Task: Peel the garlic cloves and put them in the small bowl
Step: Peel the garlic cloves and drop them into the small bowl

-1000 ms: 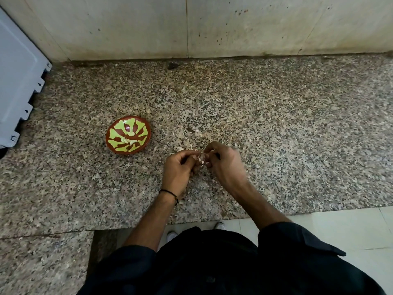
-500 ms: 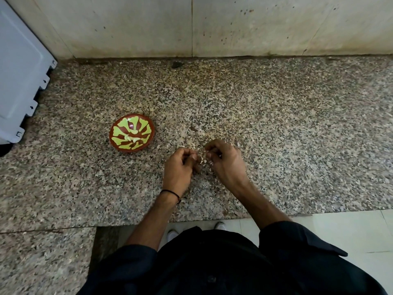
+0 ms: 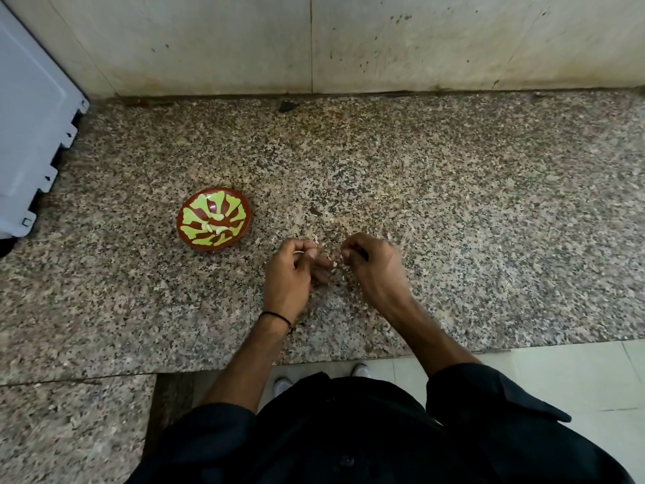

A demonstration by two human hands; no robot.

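A small red-brown bowl (image 3: 213,218) with a yellow-green pattern sits on the speckled granite counter (image 3: 453,239); a few pale peeled cloves (image 3: 213,228) lie in it. To its right, my left hand (image 3: 291,270) pinches a garlic clove (image 3: 303,252) that its curled fingers mostly hide. A short gap away, my right hand (image 3: 373,267) has its fingers curled, and the fingertips pinch a thin strip of pale garlic skin (image 3: 338,259). Bits of skin (image 3: 345,274) lie on the counter under the hands.
A white ribbed panel (image 3: 31,134) stands at the counter's left end. A stained tiled wall (image 3: 314,43) closes the back. The counter's front edge (image 3: 349,358) runs just below my wrists, with pale floor tiles (image 3: 576,379) beyond.
My hands have drawn slightly apart, the right one pulling skin away from the clove. The bowl has stayed where it was.
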